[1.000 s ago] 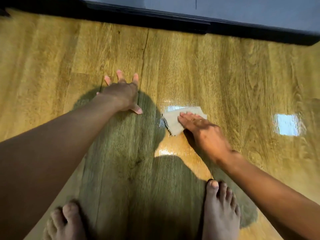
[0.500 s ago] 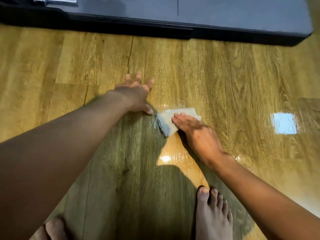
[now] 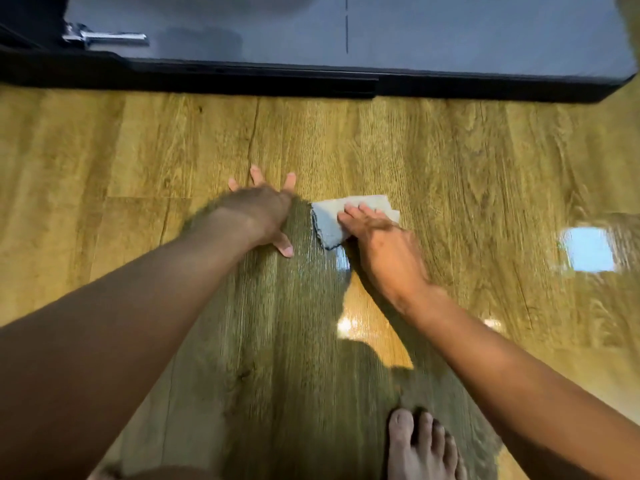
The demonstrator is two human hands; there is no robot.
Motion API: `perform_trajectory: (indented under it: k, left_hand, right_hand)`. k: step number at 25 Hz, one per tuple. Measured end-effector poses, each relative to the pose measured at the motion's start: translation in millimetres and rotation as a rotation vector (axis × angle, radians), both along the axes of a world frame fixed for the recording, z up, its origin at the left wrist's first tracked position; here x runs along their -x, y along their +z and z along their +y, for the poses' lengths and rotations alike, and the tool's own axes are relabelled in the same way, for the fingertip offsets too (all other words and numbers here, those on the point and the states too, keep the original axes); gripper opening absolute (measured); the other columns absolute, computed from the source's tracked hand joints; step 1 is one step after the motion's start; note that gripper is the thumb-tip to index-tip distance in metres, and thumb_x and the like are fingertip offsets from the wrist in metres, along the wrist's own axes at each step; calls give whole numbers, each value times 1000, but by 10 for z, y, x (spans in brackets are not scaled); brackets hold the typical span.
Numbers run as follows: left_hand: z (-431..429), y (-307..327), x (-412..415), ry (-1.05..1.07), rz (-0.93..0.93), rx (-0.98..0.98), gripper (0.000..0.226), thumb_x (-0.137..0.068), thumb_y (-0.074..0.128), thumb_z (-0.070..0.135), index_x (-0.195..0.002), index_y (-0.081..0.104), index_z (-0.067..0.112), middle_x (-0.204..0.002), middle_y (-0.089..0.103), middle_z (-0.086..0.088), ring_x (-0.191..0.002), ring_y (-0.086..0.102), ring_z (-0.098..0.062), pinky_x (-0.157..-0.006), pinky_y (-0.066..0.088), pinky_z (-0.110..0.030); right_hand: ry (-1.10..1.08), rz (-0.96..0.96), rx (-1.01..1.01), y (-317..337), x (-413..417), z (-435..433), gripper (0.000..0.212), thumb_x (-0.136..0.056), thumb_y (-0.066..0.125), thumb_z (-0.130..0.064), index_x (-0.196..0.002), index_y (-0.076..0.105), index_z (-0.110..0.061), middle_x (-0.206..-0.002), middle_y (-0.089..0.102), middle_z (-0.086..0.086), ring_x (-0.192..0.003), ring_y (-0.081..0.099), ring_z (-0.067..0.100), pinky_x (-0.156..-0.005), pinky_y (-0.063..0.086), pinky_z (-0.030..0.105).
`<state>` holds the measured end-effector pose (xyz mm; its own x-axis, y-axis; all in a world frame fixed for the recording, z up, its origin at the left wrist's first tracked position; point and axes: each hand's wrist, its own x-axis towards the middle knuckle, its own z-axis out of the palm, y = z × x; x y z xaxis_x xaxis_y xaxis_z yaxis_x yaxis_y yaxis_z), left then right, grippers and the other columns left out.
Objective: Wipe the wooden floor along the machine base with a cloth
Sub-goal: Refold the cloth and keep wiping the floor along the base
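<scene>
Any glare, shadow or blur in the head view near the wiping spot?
Head view: square glare on the glossy wooden floor at right; body shadow darkens the boards left of the pale folded cloth; slight motion blur; black machine base bows from wide-angle distortion.

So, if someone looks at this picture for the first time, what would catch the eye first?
Probably the two hands in the middle: the right hand presses a pale cloth flat on the wooden floor, and the left hand rests beside it with fingers spread. Next comes the dark machine base across the top, then a bright square reflection on the floor at the right.
</scene>
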<state>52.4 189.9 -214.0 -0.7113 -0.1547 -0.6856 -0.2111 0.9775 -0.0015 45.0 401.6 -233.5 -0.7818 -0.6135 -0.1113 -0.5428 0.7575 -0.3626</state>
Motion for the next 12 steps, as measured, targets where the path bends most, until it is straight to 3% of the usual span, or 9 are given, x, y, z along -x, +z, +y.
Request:
perform_trajectory:
  k: [2, 4, 7, 8, 10, 12]
  left_hand:
    - [0, -7, 17, 8, -15, 9, 129, -64, 79, 48, -146, -19, 31, -153, -13, -22, -137, -1, -54, -108, 19, -62]
    - [6, -28, 44, 30, -30, -6, 132, -64, 80, 45, -144, -24, 31, -150, -21, -23, -134, -8, -56, -106, 20, -64]
    - [18, -41, 45, 54, -29, -35, 134, -65, 81, 42, -143, -27, 30, -148, -26, -23, -133, -12, -56, -104, 21, -66]
    - [15, -41, 39, 61, -26, -42, 134, -65, 81, 42, -143, -27, 30, -148, -27, -23, -133, -12, -56, -105, 20, -66]
    - [4, -44, 37, 67, -17, -46, 134, -65, 81, 43, -143, -28, 31, -148, -28, -23, -133, -12, -57, -105, 20, -66]
    - [1, -65, 42, 61, -21, -38, 135, -64, 81, 44, -143, -28, 30, -148, -28, -25, -133, -10, -58, -104, 22, -67]
  right_hand:
    - [35, 11, 6, -83, -155, 81, 56, -91, 41, 8, -142, 39, -14, -148, 37, 8, -137, 35, 26, -111, 22, 36]
    - [122, -2, 19, -112, -311, 195, 59, -85, 40, 13, -138, 45, -12, -144, 44, 9, -131, 43, 29, -108, 33, 47]
    - [25, -76, 69, -112, 233, -26, 42, -96, 29, -13, -131, 50, -20, -135, 53, 7, -114, 59, 28, -80, 58, 43]
    - [-44, -68, 103, -126, 518, -156, 38, -99, 29, -18, -130, 51, -21, -136, 52, 7, -115, 59, 26, -82, 57, 42]
    - [-134, -33, 108, -146, 930, -327, 35, -102, 37, -14, -134, 49, -20, -145, 42, 5, -130, 46, 22, -104, 42, 42]
    - [-125, 9, 23, -175, 946, -381, 42, -100, 42, -6, -139, 43, -20, -149, 36, 2, -136, 36, 22, -109, 35, 42]
